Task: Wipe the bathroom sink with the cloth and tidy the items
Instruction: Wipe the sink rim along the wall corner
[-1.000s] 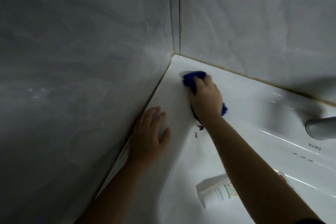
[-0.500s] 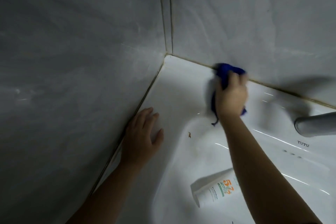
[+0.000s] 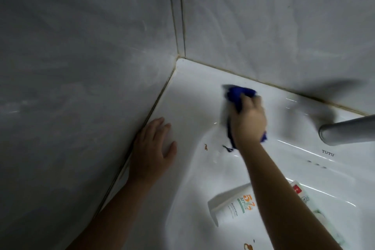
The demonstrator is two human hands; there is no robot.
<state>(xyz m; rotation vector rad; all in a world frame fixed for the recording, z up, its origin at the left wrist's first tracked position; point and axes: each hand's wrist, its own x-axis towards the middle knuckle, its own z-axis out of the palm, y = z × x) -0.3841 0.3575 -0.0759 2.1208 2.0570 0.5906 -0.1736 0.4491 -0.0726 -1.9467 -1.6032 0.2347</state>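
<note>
Fingers (image 3: 246, 100) of the right hand (image 3: 250, 122) are closed over the blue cloth (image 3: 236, 95), pressed flat on the sink (image 3: 194, 95) ledge near the back corner for scrubbing. Left hand (image 3: 153, 148) is spread open, empty, braced on the rim by the wall (image 3: 81, 87), likely for support. White tube (image 3: 231, 205) and a second pack (image 3: 308, 199) lie untidied in the basin; the faucet (image 3: 349, 132) juts in at right, limiting the sweep.

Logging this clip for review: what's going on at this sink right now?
A person is wiping the white sink's back ledge with a blue cloth bunched in the right hand. The left hand rests flat on the ledge by the side wall. Two tubes lie in the basin, not yet tidied, below the faucet.
</note>
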